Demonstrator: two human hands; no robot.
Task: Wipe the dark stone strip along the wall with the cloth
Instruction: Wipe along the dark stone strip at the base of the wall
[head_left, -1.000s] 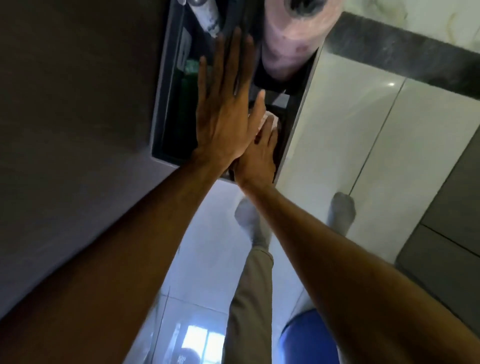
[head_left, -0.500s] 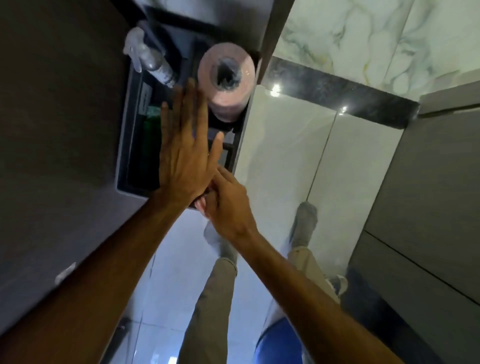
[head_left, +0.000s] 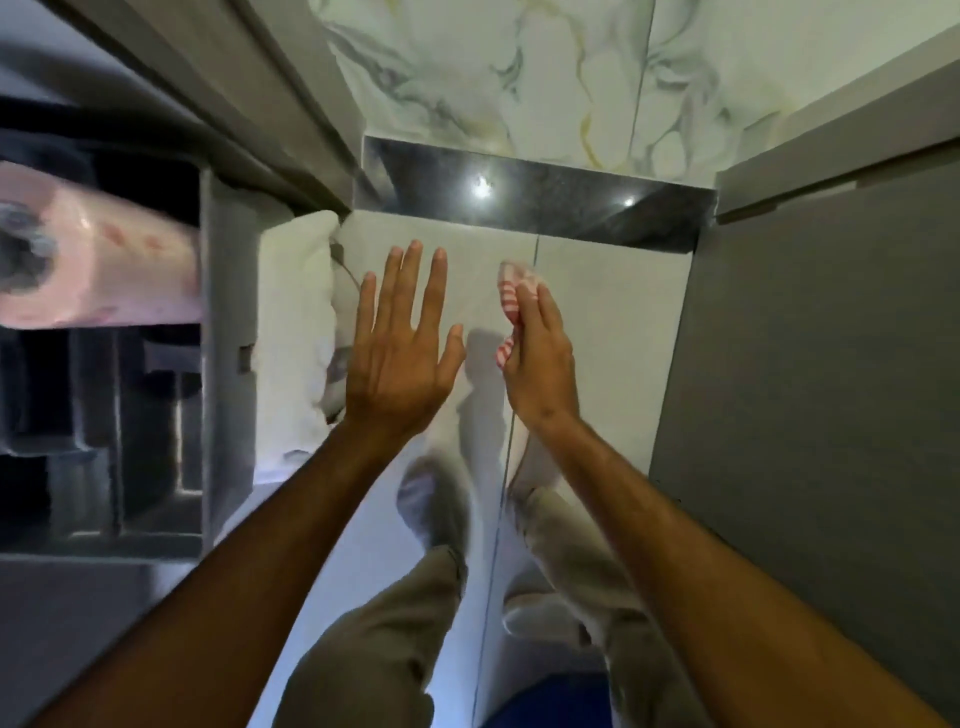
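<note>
The dark stone strip (head_left: 540, 200) runs across the foot of the marbled wall, glossy with two light spots on it. My right hand (head_left: 540, 358) holds a crumpled red-and-white striped cloth (head_left: 511, 299) a short way in front of the strip, over the white floor tiles. My left hand (head_left: 402, 343) is flat and spread, fingers apart, holding nothing, just left of the right hand and also short of the strip.
An open grey drawer (head_left: 208, 364) on the left holds a pink paper roll (head_left: 88, 260). A grey cabinet front (head_left: 810, 415) closes the right side. My legs and socked feet (head_left: 431, 499) stand on the white tiled floor (head_left: 597, 332).
Both hands have left the open drawer and swung right, out over the floor toward the strip. The striped cloth now shows in my right hand. The view has turned toward the wall.
</note>
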